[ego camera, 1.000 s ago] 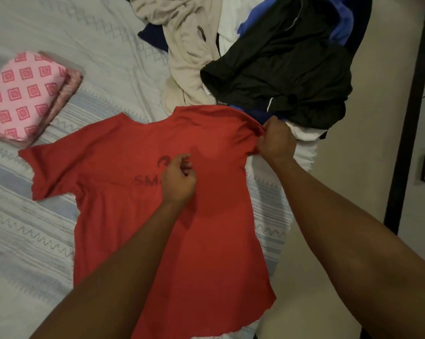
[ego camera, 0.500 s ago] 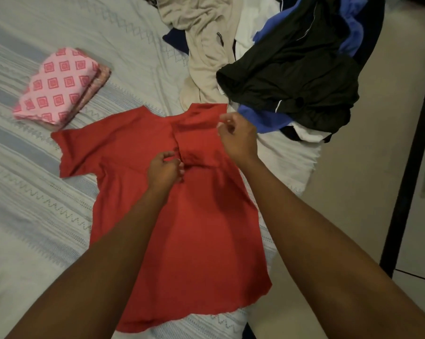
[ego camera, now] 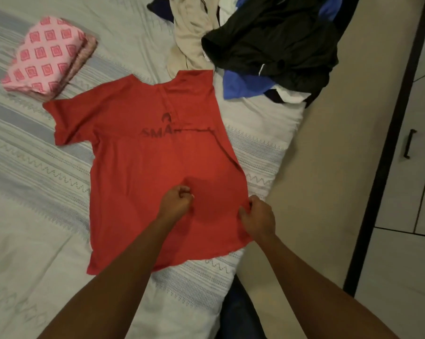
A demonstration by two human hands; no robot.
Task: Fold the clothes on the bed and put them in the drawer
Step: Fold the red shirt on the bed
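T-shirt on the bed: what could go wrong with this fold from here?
The right hand pinches the T-shirt close to the edge of the bed; a slip could drop it to the floor. One sleeve lies spread out, so the fold may end lopsided. The collar lies against the pile of unfolded clothes, which could snag.

The only writing that can be read is the dark lettering [ego camera: 156, 133] "SMA" across the chest of the red short-sleeved fabric T-shirt [ego camera: 145, 179], printed just below a small dark curved logo [ego camera: 166, 117], with any further letters hidden under the shirt's own folded-over flap.
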